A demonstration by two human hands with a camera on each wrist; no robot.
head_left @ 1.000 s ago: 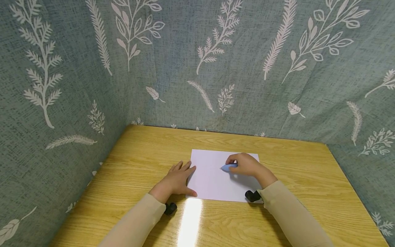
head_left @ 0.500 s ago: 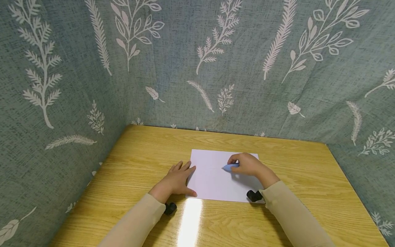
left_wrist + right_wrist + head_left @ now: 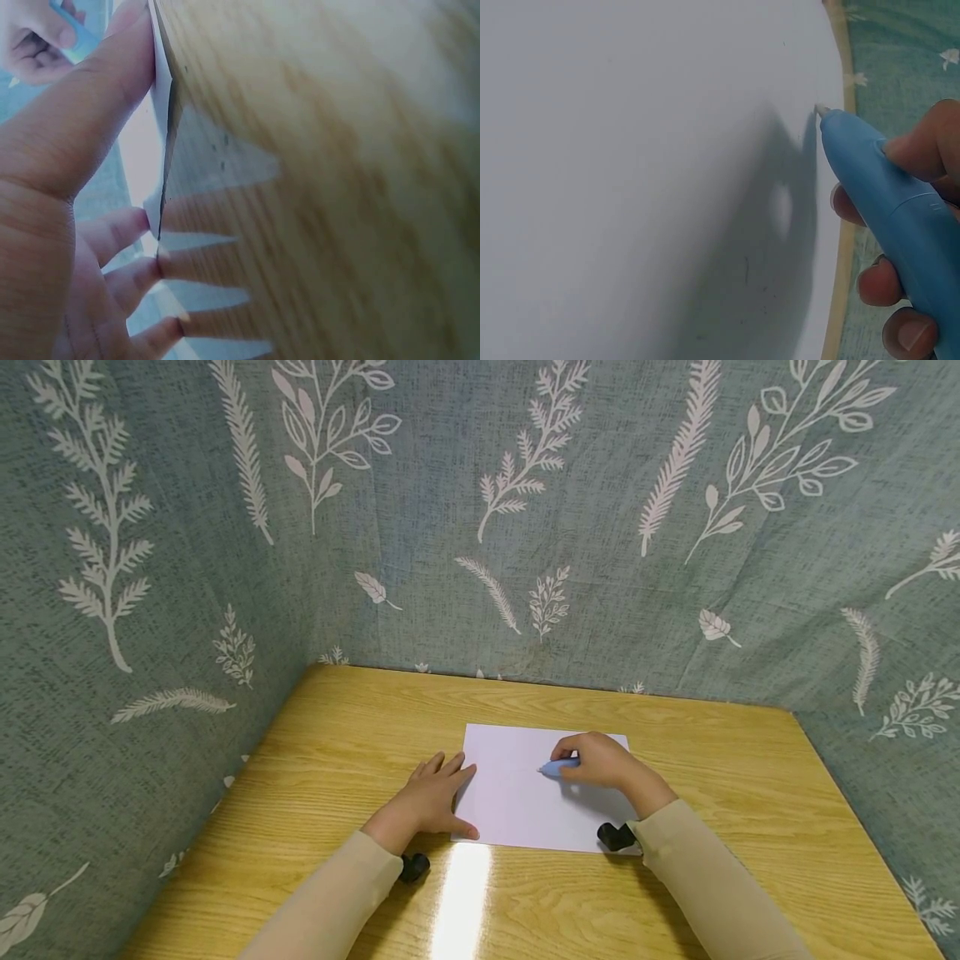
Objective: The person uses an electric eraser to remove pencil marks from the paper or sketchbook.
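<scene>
A white sheet of paper (image 3: 517,814) lies on the wooden table, a faint line visible near its middle. My left hand (image 3: 427,802) rests over the sheet's left edge with fingers spread; in the left wrist view the thumb (image 3: 90,105) lies on the paper's edge. Above the right half of the sheet, my right hand (image 3: 603,764) grips a thick blue pen-shaped tool, seemingly an electric eraser (image 3: 557,767). Its narrow pale tip points left and meets the paper in the right wrist view, where a thumb presses the side of the blue body (image 3: 889,195). Small dark specks dot the sheet there.
Patterned blue-green cloth (image 3: 420,527) hangs behind the table and along both sides. A bright light reflection crosses the wooden tabletop (image 3: 570,902) in front of the paper. Black wrist cameras (image 3: 617,837) sit below both hands.
My right hand with the electric eraser shifts slightly right, then slightly back left, over the same patch of paper. The left hand and the sheet stay in place.
</scene>
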